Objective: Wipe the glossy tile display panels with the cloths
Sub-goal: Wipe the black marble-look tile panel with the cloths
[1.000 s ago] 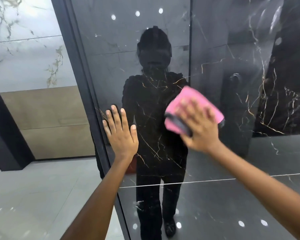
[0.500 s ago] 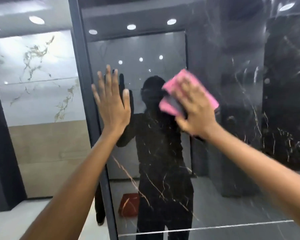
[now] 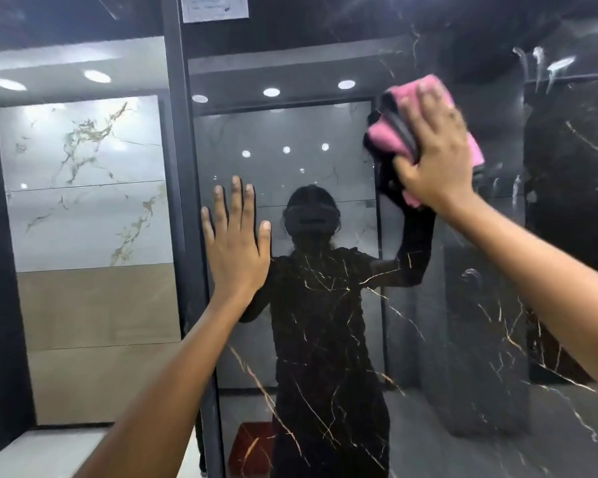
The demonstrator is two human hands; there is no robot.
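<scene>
A glossy black tile panel with gold veins fills the middle and right of the view and mirrors me. My right hand presses a folded pink cloth flat against the panel, high on the right. Its fingers lie spread over the cloth, which sticks out above and to the left of the hand. My left hand rests flat on the panel near its left edge, fingers straight and pointing up. It holds nothing.
A dark metal frame post runs down the panel's left edge. Beyond it stand a white marble-look panel and a beige panel. A paper label hangs at the top. Pale floor shows at lower left.
My right hand has carried the pink cloth up and to the right across the panel. The view has tilted upward. My left hand stays flat near the left edge.
</scene>
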